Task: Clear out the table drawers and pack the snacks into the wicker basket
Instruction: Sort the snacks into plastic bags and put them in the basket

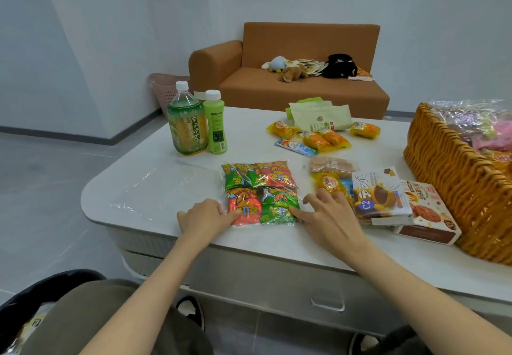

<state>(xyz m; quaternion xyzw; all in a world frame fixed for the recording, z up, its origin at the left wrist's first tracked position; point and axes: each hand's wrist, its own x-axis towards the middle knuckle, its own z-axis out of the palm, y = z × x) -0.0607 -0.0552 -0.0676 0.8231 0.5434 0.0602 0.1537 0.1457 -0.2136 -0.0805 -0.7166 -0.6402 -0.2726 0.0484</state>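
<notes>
Multipack (pixel 260 192), crinkly clear plastic, flat on glossy white round-cornered table (pixel 249 127); left hand (pixel 203 217) pinching its edge, right hand (pixel 325 217) splayed, touching it; grey tiled floor (pixel 41 188).

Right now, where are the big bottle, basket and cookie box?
big bottle (pixel 185 130), head view, on its label.
basket (pixel 448 171), head view, on its woven wall.
cookie box (pixel 428 210), head view, on its top.

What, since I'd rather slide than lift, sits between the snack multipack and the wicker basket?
A yellow packet, a blue-and-white cake box and a cookie box lie on the table directly between the snack multipack and the wicker basket; a slide would likely hit them.
</notes>
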